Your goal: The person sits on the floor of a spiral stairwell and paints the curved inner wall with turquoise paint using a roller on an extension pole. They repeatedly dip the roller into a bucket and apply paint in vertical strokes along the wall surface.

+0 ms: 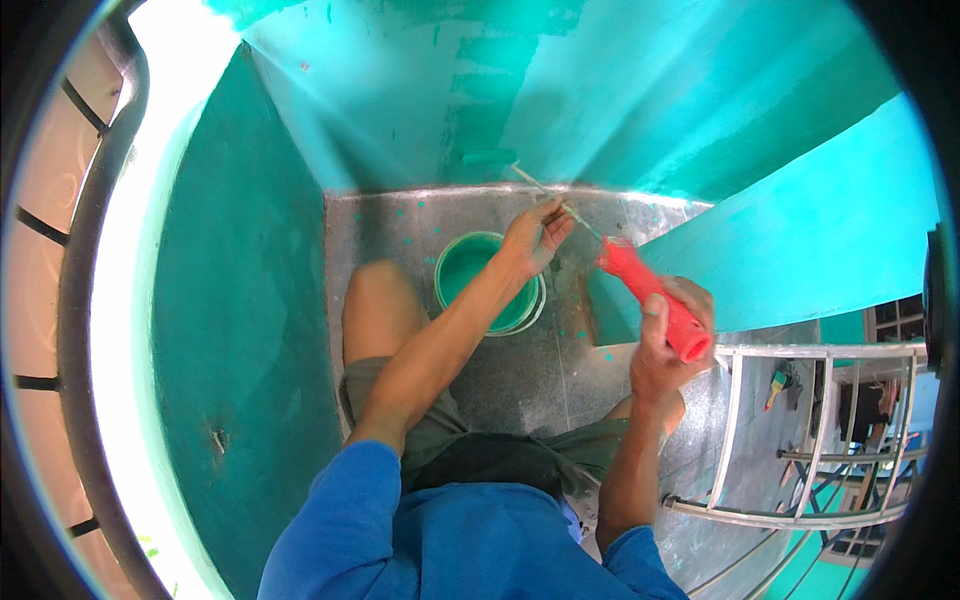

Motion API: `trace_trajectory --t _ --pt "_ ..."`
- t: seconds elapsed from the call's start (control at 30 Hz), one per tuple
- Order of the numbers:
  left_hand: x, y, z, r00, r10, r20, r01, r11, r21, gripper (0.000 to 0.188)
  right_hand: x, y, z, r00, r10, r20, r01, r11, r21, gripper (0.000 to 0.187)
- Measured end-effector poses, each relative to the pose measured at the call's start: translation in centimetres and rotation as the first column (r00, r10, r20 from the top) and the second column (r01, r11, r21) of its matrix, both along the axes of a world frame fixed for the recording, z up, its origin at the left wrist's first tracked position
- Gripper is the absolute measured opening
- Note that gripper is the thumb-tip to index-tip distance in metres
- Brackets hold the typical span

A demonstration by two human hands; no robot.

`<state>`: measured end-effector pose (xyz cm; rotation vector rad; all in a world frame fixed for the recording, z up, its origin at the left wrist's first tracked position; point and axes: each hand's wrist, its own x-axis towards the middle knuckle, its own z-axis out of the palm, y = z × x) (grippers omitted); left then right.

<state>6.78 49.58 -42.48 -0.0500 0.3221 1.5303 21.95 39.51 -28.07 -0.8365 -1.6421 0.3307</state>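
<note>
A paint roller with a red handle [648, 283] spans both my hands. My right hand [665, 335] is wrapped round the handle. Farther up, my left hand [538, 235] pinches the thin metal rod with its fingertips. The green roller sleeve [488, 158] lies against the lower part of the turquoise wall [390, 120], where a darker, wet-looking green strip runs upward. Below my left forearm stands a round bucket [440, 290] of green paint, partly hidden by the arm.
The grey floor [505, 380] has green paint drips. A dark green wall [250, 330] stands at left, a low turquoise wall [780, 240] at right. A metal railing [735, 430] is at lower right, with a paintbrush [776, 388] beyond it. My bent knees flank the bucket.
</note>
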Motion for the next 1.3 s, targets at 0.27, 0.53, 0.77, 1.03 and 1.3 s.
trace_trajectory --t 0.27,0.53,0.77,1.03,1.3 --pt "0.3 0.9 -3.7 1.000 0.020 -0.005 -0.021 0.992 -0.124 0.012 -0.4 0.1 -2.3 0.998 -0.046 0.050 0.046 0.999 0.000 0.020" --pt "0.1 2.5 -7.7 0.998 -0.018 -0.060 0.006 0.981 -0.193 0.011 -0.2 2.3 -5.2 0.997 -0.058 0.059 0.063 0.994 -0.088 0.017" --pt "1.8 2.1 -8.9 0.998 -0.039 -0.054 0.029 0.983 -0.182 0.010 0.8 1.6 -6.2 0.999 -0.013 0.035 0.017 0.993 -0.113 0.018" --pt "1.8 3.5 -8.3 0.995 -0.057 -0.079 0.040 0.979 -0.200 0.012 0.7 1.9 -6.1 0.999 -0.033 -0.029 0.030 0.995 -0.098 0.017" --pt "2.7 0.7 3.6 0.986 -0.022 -0.168 0.032 0.998 0.057 0.012 3.1 -0.7 1.7 0.986 -0.091 -0.138 0.093 0.996 0.012 0.014"
